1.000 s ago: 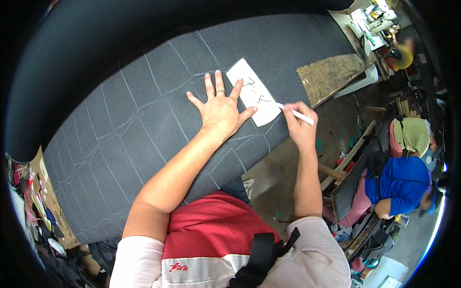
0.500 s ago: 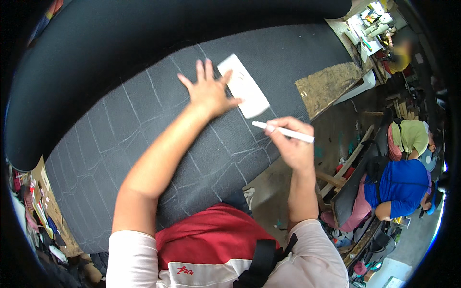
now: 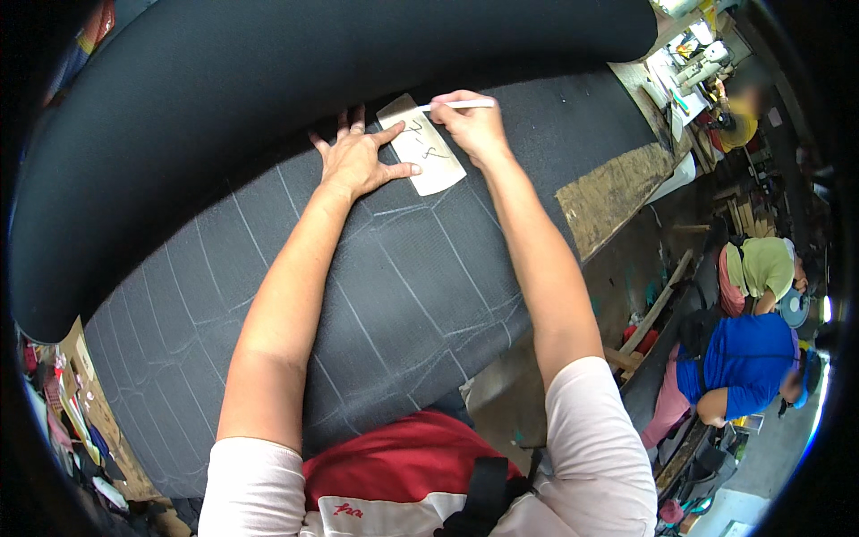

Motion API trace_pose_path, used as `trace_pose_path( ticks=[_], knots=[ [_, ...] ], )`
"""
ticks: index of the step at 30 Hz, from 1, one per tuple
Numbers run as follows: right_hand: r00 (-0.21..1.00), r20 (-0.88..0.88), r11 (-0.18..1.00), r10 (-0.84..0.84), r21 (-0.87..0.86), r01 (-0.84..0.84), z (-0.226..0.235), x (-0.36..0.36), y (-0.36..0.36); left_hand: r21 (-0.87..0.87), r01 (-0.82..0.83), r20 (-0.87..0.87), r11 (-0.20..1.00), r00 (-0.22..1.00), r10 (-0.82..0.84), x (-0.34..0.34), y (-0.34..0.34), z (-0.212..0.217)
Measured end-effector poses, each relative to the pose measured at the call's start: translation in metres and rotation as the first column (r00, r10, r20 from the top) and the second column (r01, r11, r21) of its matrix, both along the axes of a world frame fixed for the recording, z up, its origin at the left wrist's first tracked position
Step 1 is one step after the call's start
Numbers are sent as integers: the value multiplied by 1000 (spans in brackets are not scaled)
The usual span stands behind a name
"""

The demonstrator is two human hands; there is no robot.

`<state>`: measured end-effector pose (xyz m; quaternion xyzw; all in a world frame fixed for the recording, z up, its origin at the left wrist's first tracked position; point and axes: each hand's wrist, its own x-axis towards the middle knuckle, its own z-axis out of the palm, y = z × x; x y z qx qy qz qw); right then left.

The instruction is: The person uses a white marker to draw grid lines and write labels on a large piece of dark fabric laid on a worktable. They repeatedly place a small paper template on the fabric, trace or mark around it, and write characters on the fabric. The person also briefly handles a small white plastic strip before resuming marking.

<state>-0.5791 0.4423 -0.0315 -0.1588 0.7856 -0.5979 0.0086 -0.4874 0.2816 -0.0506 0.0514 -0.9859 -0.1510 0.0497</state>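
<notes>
1. Head view: the left hand (image 3: 358, 161) lies flat with fingers spread on the dark fabric sheet (image 3: 403, 295), gripping nothing; thumb and forefinger press the near-left edge of the pale card template (image 3: 422, 145).
2. The right hand (image 3: 472, 125) is closed around a white marking stick (image 3: 458, 105), with the stick's tip at the template's far edge.
3. Change from half a second ago — the right hand was then at the fabric's near right edge, clear of the template; it has since moved up to it. The left hand has stayed beside the template.
4. The template sits close to the fabric's far edge, just below the black roll (image 3: 295, 98).
5. Open room: the chalk-lined fabric toward the near edge is bare — only the forearms cross it. The worn wooden table corner (image 3: 617, 192) shows at the right edge.
</notes>
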Motion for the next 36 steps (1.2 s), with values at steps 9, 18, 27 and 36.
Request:
trace_pose_path(
  ticks=[9,18,27,36],
  knots=[
    [997,-73,959,25,284,-3,-13,-16,-59,42,-13,54,999,998,10,1,1,6],
    [912,-252,913,-324,169,372,-16,-7,-71,74,-22,40,997,999,19,2,3,10],
    [852,-410,865,-325,235,443,-21,-15,-51,77,24,72,997,997,-30,2,1,14],
    [951,-274,918,-145,322,233,-1,70,58,78,-21,117,997,993,11,-2,5,15]
  ],
)
